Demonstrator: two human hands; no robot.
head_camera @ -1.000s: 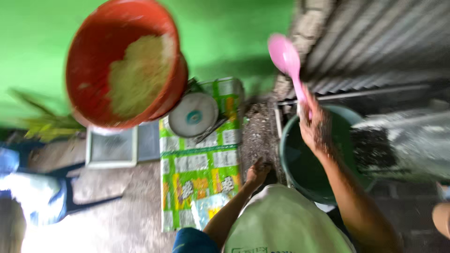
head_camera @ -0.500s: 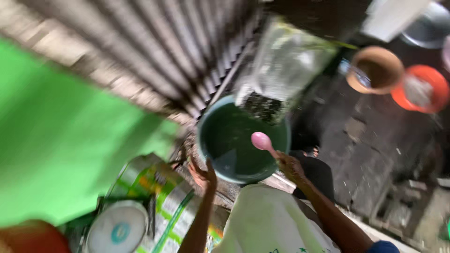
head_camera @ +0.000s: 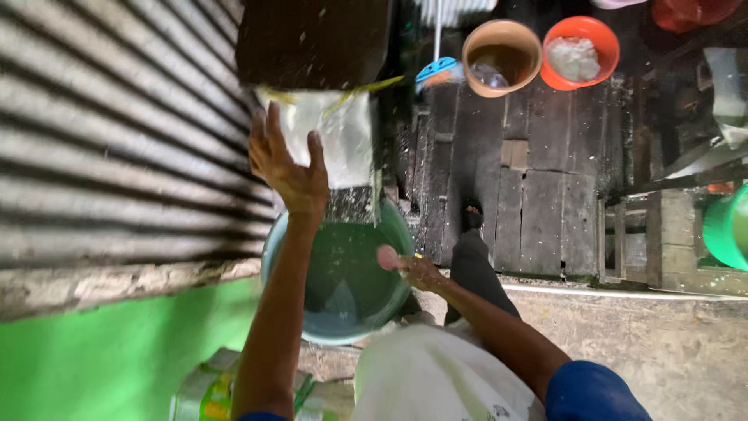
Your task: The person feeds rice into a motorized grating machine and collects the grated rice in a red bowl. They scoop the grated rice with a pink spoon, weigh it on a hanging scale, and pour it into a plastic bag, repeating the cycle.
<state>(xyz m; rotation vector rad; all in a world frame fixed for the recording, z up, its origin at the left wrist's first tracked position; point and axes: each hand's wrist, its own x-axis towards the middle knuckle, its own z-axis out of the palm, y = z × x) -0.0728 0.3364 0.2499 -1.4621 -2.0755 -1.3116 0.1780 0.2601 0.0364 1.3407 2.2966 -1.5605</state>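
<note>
A corrugated metal wall (head_camera: 117,140) fills the left, its foot on a rough concrete ledge (head_camera: 117,282) above a bright green surface (head_camera: 101,355). Dark, wet wooden floorboards (head_camera: 538,195) lie right, ending at a pale concrete slab (head_camera: 662,343) near.

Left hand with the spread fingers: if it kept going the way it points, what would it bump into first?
Most likely the shiny metal chute, just ahead of the left hand; depth is hard to judge.
</note>
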